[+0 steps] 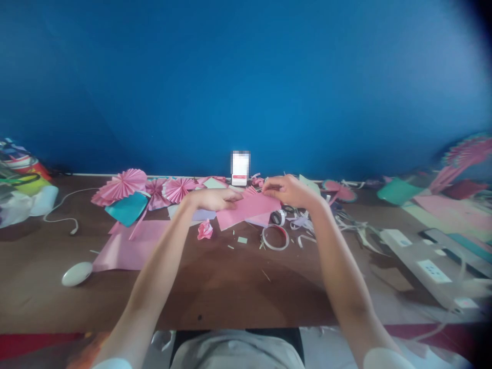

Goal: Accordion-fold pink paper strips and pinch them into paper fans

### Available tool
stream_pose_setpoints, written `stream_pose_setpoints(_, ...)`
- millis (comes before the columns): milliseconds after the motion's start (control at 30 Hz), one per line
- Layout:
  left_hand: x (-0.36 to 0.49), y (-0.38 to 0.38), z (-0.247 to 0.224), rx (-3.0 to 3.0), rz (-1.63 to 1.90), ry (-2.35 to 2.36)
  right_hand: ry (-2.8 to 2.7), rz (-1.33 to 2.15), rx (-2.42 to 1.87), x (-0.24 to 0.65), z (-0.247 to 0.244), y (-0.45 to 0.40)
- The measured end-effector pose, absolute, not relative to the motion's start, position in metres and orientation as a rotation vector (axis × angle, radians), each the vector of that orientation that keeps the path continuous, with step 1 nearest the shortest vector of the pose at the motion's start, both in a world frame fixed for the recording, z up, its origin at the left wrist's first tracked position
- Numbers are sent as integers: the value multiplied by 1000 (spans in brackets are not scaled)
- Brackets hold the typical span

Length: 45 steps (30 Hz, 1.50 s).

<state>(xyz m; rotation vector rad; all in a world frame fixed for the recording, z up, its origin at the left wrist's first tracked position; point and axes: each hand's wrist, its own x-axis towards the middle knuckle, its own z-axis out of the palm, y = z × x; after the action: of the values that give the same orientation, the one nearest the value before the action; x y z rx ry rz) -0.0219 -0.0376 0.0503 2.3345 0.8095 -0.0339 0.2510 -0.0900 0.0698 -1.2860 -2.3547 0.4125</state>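
A flat pink sheet of paper [248, 209] lies at the back middle of the brown table, below an upright phone [240, 168]. My left hand [215, 199] rests at its left end, fingers pointing right and close together on the paper's edge. At the upper right corner of the sheet, my right hand [280, 189] has its fingers bent and pinched on the paper. Pleated pink paper [251, 191] shows just behind the sheet. A crumpled pink paper piece [205, 229] sits below my left hand, and a roll of tape [275, 237] lies below my right hand.
Pink paper fans [125, 185], a teal piece [126, 208] and a pink sheet [128, 246] lie left. A white mouse [77, 274] is near the front left. Paper scraps and a power strip [434, 270] occupy the right. The blue wall [246, 77] stands behind.
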Motion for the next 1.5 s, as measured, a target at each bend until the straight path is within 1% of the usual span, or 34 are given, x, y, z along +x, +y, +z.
stream_pose_setpoints(233, -39, -37, 59, 2337, -36, 678, -2262, 355, -1351, 259, 67, -87)
stream_pose_setpoints(467, -42, -31, 57, 2370, 110, 862, -2173, 288, -1436, 277, 61, -77)
stream_pose_setpoints(700, -27, -26, 49, 2365, 220, 867, -2145, 235, -1410, 276, 65, -83)
stream_pose_setpoints(900, -18, -32, 52, 2376, 229, 799, -2171, 238, -1391, 275, 67, -83)
stream_pose_setpoints(1133, -21, -34, 52, 2307, 105, 674, -2208, 395, -1289, 264, 68, -84)
stream_pose_setpoints(1333, -11, -33, 37, 2093, -9, 715, -2184, 446, -1225, 259, 72, -88)
stream_pose_setpoints(1500, -4, -38, 35, 2037, -27, 638, -2216, 547, -1259, 260, 76, -93)
